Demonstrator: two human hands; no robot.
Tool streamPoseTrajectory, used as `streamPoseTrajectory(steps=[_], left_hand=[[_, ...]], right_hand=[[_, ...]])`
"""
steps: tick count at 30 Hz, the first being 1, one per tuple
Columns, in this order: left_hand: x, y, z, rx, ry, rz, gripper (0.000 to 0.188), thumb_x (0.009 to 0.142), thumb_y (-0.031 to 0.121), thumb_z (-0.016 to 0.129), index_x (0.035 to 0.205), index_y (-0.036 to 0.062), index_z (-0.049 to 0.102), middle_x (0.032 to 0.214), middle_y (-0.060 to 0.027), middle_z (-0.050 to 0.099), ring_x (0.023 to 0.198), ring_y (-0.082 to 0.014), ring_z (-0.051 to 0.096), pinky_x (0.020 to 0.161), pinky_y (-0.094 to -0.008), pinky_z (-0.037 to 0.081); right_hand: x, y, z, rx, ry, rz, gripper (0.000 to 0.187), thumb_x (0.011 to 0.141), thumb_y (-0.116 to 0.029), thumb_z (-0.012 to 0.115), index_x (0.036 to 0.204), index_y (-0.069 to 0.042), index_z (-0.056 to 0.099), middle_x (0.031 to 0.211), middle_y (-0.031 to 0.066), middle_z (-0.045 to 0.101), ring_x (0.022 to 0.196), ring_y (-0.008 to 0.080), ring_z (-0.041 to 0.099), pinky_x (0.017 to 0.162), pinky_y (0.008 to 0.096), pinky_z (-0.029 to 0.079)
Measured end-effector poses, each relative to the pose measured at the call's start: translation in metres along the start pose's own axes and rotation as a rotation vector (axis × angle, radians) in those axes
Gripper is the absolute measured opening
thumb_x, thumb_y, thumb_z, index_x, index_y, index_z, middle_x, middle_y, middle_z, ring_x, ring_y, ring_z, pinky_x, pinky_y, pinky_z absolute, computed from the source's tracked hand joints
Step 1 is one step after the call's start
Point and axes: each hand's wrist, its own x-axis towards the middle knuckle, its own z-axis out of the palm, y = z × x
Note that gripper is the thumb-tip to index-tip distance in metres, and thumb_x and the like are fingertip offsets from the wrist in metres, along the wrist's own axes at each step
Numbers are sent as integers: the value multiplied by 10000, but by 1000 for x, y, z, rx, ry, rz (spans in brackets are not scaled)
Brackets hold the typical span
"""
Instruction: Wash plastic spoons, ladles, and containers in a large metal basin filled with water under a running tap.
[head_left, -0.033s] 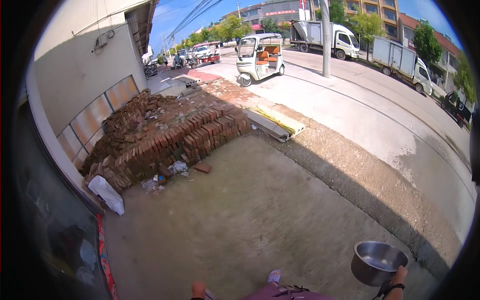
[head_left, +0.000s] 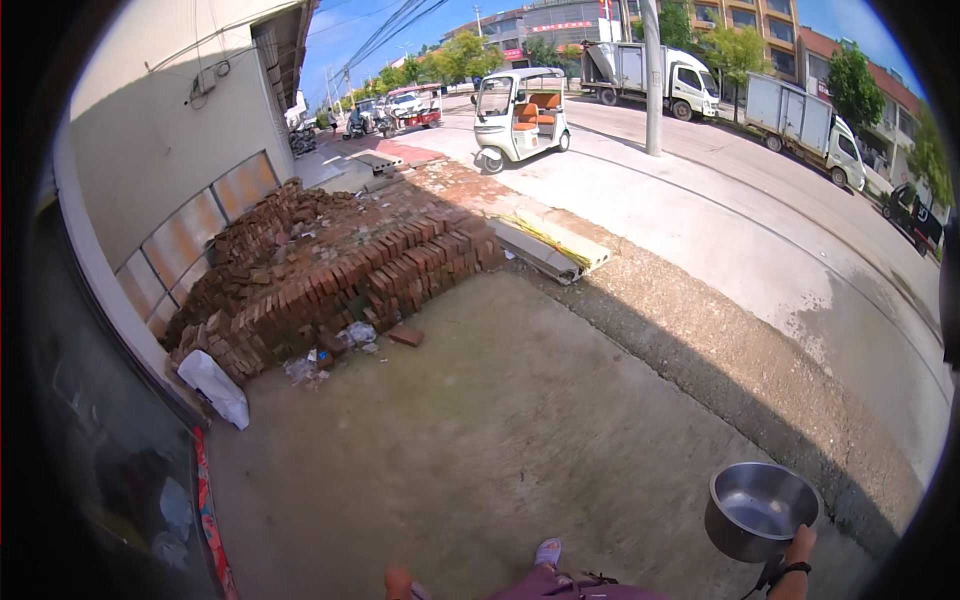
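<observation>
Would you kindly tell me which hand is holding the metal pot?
The right hand grips the metal pot at its rim; the left hand is apart from it, at the picture's lower edge.

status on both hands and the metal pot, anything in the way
Right hand: holds metal pot. Left hand: partly cut off, grip unclear. Ahead, left: brick stack, loose brick.

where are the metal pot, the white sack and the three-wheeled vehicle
Metal pot (head_left: 738, 543), head view: on its outer side wall.
White sack (head_left: 215, 388), head view: on the middle of its side.
Three-wheeled vehicle (head_left: 527, 143), head view: on its white lower body.
</observation>
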Motion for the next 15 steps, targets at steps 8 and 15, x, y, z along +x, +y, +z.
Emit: streamPoseTrajectory(steps=[8,15], left_hand=[[-144,-56,-30,-568,282,-305,424,957,355,458,1068,-13,635,1154,-158,630,1096,-306,591,918,-429,482],[-216,-165,-54,-684,328,-437,430,960,342,457,1064,-38,629,1133,-168,629,1078,-316,595,894,-429,494]], right_hand=[[-3,-88,38,-804,201,-436,186,807,-115,578,895,40,631,818,256,657,822,427,654,697,476,525],[-204,-145,48,-630,65,-304,204,792,-80,567,889,35,705,925,231,679,879,381,668,730,442,535]])
